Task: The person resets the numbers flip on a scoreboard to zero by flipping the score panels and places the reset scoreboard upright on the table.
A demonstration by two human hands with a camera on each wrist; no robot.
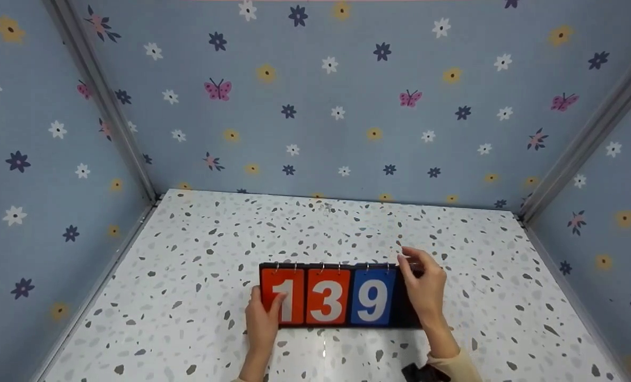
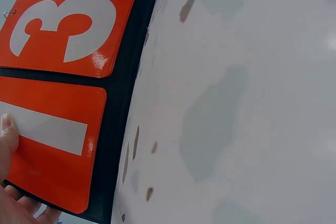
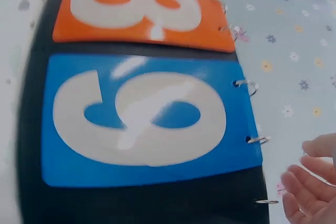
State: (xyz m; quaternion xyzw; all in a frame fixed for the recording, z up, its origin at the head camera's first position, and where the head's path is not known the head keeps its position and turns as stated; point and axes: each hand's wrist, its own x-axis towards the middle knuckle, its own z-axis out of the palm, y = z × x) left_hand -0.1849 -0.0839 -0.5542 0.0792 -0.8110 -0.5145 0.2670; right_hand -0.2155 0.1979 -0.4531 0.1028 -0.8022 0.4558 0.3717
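A black flip scoreboard (image 1: 403, 313) leans over the speckled table, showing a red card with 1 (image 1: 294, 313), a red card with 3 (image 1: 327, 302) and a blue card with 9 (image 1: 372, 297). Bare black backing fills its right end. My left hand (image 1: 261, 323) grips the left end, thumb across the 1 card and fingers behind. At the top right corner is my right hand (image 1: 426, 286), thumb and fingers bent and apart. The right wrist view has those fingers beside the metal rings (image 3: 266, 201), nothing between them.
The speckled white tabletop (image 1: 188, 254) spreads around the board. Blue flowered panels (image 1: 315, 132) enclose it at the back and both sides, joined by grey metal posts (image 1: 103, 101). A dark device sits at the right wrist.
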